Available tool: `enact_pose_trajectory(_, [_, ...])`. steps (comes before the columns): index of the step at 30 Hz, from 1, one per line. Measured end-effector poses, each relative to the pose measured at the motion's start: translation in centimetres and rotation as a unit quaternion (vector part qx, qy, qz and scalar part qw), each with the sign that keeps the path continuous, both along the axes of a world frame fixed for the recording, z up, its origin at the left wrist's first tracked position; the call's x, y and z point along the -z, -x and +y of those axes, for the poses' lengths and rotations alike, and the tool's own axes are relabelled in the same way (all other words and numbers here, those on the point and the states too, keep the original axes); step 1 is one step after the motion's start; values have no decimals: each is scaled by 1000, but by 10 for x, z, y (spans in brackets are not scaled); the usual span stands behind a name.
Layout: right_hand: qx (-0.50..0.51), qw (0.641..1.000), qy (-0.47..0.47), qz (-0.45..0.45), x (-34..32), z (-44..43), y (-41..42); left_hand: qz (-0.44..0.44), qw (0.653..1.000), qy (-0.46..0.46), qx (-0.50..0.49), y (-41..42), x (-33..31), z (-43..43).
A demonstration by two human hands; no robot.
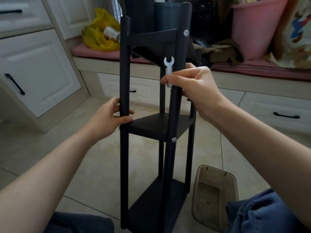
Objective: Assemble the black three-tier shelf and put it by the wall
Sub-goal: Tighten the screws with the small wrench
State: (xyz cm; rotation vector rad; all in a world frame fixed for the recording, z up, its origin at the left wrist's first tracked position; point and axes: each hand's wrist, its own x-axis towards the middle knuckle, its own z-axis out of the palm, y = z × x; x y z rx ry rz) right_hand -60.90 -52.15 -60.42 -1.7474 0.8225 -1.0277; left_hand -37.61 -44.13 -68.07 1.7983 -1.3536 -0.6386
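Observation:
The black three-tier shelf [158, 126] stands upright on the tiled floor between my knees, with three dark boards and round black posts. My left hand [109, 115] grips the front left post just above the middle board. My right hand [193, 84] holds the front right post and pinches a small white flat wrench [168, 68] against it, the wrench's open jaw pointing up. Silver bolt heads [186, 33] show on the right post at the top board and at the middle board.
A translucent brown plastic lid or tray [215, 197] lies on the floor at the right of the shelf. White cabinets [38, 68] stand at the left. A bench behind carries a yellow bag [99, 32] and a pink tub [255, 29].

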Motion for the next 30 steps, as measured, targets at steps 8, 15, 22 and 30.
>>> enact_pose_trajectory(8, [-15,998,49,26,5,0,-4,-39,999,5,-29,0,3,0])
enact_pose_trajectory(15, [-12,999,35,10,4,-1,-12,-134,973,154,-111,26,-15,12])
enact_pose_trajectory(22, [15,998,49,25,6,0,-16,-99,985,0,142,71,-2,23])
enact_pose_trajectory(30, [-1,995,87,38,10,5,-18,11,985,-10,169,75,-1,14])
